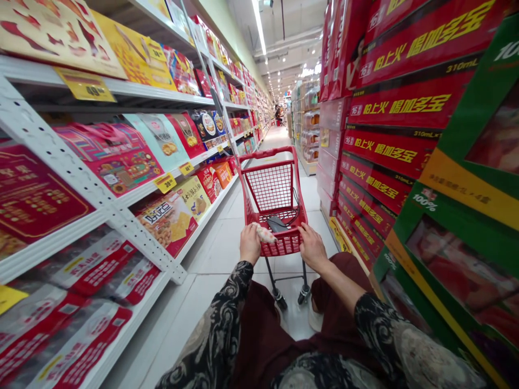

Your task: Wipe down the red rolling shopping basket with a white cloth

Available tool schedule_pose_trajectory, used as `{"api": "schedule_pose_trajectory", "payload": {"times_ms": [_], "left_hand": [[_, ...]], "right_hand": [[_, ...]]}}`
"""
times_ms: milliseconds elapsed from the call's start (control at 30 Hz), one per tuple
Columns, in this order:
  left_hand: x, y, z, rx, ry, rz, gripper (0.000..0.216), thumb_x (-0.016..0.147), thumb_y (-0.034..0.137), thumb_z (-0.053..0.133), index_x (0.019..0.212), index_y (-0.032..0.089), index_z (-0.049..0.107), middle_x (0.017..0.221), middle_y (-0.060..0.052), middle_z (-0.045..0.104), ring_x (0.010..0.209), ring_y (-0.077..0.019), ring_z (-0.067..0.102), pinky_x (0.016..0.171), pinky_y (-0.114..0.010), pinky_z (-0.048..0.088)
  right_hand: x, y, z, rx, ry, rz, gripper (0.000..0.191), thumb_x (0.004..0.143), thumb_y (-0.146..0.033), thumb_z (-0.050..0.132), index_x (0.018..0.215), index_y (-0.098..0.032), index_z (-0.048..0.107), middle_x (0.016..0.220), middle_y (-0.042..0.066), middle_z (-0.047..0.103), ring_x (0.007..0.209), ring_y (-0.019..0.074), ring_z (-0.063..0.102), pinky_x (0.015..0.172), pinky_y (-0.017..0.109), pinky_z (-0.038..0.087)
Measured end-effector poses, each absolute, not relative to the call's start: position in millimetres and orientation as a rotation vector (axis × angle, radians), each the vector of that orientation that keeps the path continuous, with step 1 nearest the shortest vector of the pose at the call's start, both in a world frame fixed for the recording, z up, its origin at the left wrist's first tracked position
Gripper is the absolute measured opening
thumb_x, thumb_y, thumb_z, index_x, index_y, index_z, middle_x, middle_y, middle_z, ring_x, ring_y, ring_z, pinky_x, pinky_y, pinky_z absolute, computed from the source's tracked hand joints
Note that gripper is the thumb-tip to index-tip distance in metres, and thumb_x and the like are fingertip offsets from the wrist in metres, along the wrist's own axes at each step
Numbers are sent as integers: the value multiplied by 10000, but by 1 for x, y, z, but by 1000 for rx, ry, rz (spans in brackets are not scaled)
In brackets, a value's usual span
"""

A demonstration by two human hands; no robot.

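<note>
A small red shopping cart (272,186) stands in the aisle in front of me. My left hand (250,243) is closed on the left end of its handle and also grips a crumpled pale cloth or tissue (265,234). On the right end of the handle my right hand (311,246) is closed too. A dark flat object (278,223) lies in the cart's upper tray. Both my sleeves are black with a pale swirl pattern.
White shelving (101,208) on the left carries red and yellow gift boxes with yellow price tags. Stacked red drink cartons (381,146) and green cartons (466,227) wall the right side. The white tiled aisle (279,135) runs ahead; a person stands far down it.
</note>
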State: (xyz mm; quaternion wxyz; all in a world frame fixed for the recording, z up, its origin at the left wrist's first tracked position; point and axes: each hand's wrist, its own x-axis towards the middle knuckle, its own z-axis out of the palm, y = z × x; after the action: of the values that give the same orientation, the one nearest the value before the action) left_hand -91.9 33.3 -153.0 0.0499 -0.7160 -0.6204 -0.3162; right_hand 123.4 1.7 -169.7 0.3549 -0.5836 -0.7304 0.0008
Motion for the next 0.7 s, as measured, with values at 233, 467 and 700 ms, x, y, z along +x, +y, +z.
{"api": "schedule_pose_trajectory", "payload": {"times_ms": [233,467,700], "left_hand": [[-24,32,-163,-2370,-1738,-971,333,811,95,413,1100,148,569,1213,-111,558,1194,-236,435,1012,-452,355],[-13,29,-150,-2500,-1708,-1344,330,776,61,455,1050,158,612,1177,-109,588,1143,-206,494,1005,-442,391],[-4,26,-133,-2300,-2012,-2266,307,764,136,487,1038,160,623,1144,-84,621,1068,-172,564,959,-353,438]], "right_hand": [[120,-2,-165,-1593,-1889,-70,505,727,-72,405,1221,-96,507,1330,156,460,1260,294,349,993,504,300],[109,-4,-164,-1239,-1859,113,435,772,-105,383,1171,-147,550,1203,119,573,1133,205,503,969,393,398],[89,-1,-154,-1145,-1501,620,478,828,-271,427,1297,-183,447,1168,95,613,1057,204,582,893,358,473]]}}
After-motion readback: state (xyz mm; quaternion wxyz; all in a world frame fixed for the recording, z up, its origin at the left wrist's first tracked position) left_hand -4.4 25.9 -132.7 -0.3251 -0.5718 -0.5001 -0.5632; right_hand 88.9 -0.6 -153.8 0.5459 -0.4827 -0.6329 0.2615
